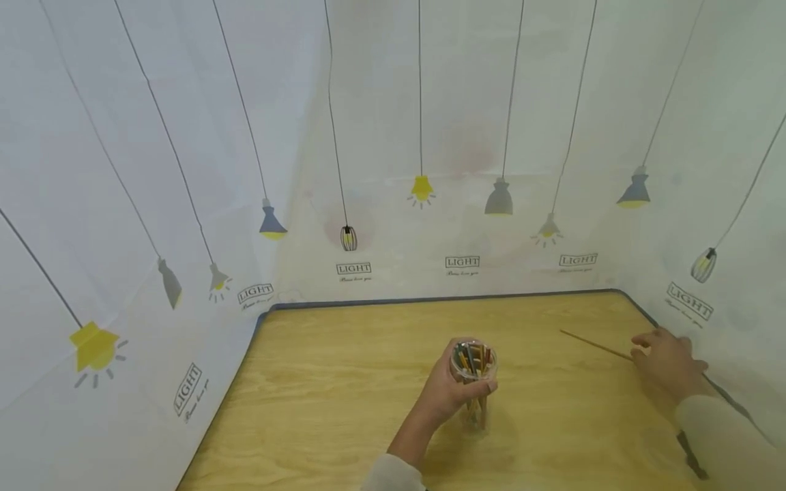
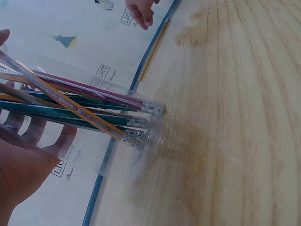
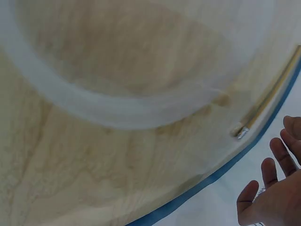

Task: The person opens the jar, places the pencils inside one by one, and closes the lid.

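Observation:
My left hand (image 1: 443, 389) grips a clear cup (image 1: 474, 360) from its left side, the thumb across its front. Several pencils (image 2: 80, 106) stand inside, yellow, green and dark red, with metal-banded ends at the cup's bottom. A single yellow pencil (image 1: 592, 344) lies on the table toward the right. My right hand (image 1: 669, 365) is by that pencil's near end. In the right wrist view the right hand (image 3: 275, 197) has its fingers loosely extended and apart from the loose pencil (image 3: 270, 99); nothing shows in its grasp.
The wood-grain table (image 1: 344, 382) has a dark blue edge (image 1: 442, 299). White sheets (image 1: 381, 136) printed with hanging lamps rise at the back and both sides. A transparent round rim (image 3: 136, 113), blurred, crosses the right wrist view. A dark strip (image 1: 692, 455) lies near the right forearm.

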The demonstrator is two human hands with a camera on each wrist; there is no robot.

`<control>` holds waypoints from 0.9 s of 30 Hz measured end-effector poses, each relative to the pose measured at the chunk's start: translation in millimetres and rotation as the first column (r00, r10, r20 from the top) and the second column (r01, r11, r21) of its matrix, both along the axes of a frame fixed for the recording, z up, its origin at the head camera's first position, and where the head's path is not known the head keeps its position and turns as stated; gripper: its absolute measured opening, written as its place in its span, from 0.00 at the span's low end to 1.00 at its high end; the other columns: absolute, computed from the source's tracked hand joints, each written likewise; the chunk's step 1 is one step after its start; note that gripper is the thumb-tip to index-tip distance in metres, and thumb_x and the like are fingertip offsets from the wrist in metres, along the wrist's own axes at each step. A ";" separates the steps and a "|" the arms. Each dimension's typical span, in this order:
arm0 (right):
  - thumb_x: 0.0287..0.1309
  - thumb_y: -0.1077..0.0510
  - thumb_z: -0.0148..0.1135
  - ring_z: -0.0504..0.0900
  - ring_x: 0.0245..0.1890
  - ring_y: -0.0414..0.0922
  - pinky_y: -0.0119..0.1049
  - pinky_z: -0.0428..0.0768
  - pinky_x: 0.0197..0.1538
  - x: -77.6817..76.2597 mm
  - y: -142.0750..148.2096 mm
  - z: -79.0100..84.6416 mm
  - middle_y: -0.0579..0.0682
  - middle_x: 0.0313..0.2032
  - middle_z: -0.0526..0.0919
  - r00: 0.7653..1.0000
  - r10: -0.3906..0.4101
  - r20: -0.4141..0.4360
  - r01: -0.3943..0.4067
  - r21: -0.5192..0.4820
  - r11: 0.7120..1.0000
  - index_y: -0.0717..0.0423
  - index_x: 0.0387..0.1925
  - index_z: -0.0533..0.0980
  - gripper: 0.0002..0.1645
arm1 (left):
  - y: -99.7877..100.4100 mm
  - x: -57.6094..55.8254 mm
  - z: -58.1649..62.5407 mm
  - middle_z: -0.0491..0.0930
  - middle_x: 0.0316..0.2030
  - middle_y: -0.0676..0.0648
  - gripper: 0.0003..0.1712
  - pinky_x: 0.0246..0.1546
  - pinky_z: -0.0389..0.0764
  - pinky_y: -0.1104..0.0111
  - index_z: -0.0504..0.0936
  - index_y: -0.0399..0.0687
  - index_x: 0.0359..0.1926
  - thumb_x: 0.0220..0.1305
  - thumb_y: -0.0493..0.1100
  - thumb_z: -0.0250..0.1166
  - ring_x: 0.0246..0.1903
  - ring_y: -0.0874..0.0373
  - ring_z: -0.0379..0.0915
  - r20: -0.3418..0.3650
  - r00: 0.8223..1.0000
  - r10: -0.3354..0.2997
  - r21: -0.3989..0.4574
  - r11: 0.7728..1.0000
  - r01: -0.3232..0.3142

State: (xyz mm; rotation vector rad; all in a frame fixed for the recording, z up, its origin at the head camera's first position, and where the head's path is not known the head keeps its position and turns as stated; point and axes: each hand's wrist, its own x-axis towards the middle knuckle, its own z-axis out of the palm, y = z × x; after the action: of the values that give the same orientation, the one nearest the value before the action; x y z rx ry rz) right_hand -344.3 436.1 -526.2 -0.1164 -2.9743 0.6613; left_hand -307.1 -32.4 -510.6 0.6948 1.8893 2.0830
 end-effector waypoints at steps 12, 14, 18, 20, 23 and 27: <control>0.82 0.55 0.56 0.63 0.60 0.92 0.98 0.64 0.47 6.1 -3.7 -29.6 0.74 0.67 0.73 0.999 0.048 -0.002 -0.046 0.215 0.976 0.67 0.69 0.75 0.25 | -1.2 -2.2 -5.0 0.81 0.62 0.52 0.43 0.63 0.86 0.66 0.68 0.52 0.77 0.64 0.41 0.77 0.61 0.57 0.82 -0.032 0.999 -0.028 0.013 1.000 0.028; 0.79 0.57 0.58 0.63 0.60 0.91 0.99 0.61 0.47 2.6 -4.7 -29.8 0.74 0.65 0.75 0.999 0.043 -0.018 -0.039 0.210 0.977 0.68 0.66 0.77 0.24 | -1.7 -3.2 -4.4 0.81 0.63 0.52 0.42 0.64 0.86 0.66 0.69 0.55 0.76 0.65 0.41 0.77 0.61 0.57 0.82 -0.039 0.999 -0.026 0.009 1.000 0.026; 0.75 0.57 0.64 0.67 0.57 0.88 0.99 0.61 0.47 -1.6 -6.0 -23.8 0.74 0.57 0.80 0.998 0.056 -0.026 -0.049 0.224 0.973 0.68 0.57 0.83 0.19 | -1.5 -1.8 -3.2 0.81 0.63 0.53 0.41 0.64 0.86 0.66 0.70 0.62 0.74 0.65 0.42 0.77 0.62 0.57 0.82 -0.040 0.999 -0.020 0.001 1.000 0.020; 0.73 0.59 0.65 0.70 0.56 0.87 1.00 0.58 0.47 -3.1 -7.2 -19.1 0.74 0.54 0.82 0.997 0.069 -0.016 -0.064 0.222 0.973 0.67 0.53 0.85 0.16 | -1.7 -1.2 -2.6 0.81 0.63 0.53 0.40 0.64 0.86 0.66 0.71 0.62 0.74 0.65 0.41 0.77 0.62 0.57 0.82 -0.040 0.999 -0.019 0.000 1.000 0.019; 0.71 0.60 0.67 0.72 0.54 0.86 1.01 0.56 0.46 -6.1 -8.3 -12.8 0.73 0.49 0.84 0.995 0.093 0.021 -0.095 0.214 0.972 0.66 0.49 0.86 0.13 | -2.0 -0.6 -2.1 0.81 0.62 0.53 0.40 0.63 0.86 0.66 0.71 0.62 0.74 0.65 0.41 0.78 0.61 0.57 0.82 -0.039 0.999 -0.017 0.003 1.000 0.017; 0.71 0.59 0.69 0.72 0.55 0.86 1.02 0.56 0.46 -8.4 -10.9 -9.5 0.72 0.49 0.84 0.993 0.095 0.070 -0.107 0.208 0.972 0.65 0.49 0.86 0.13 | -1.7 -0.5 -2.0 0.81 0.62 0.54 0.41 0.62 0.86 0.67 0.70 0.60 0.75 0.65 0.42 0.78 0.60 0.58 0.83 -0.037 0.999 -0.019 0.002 1.000 0.019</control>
State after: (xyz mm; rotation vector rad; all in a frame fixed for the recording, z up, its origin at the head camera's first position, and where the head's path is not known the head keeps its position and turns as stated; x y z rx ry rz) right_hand -352.7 425.2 -535.7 0.0320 -3.1018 0.3521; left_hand -307.5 -34.1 -512.6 0.7545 1.8919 2.0751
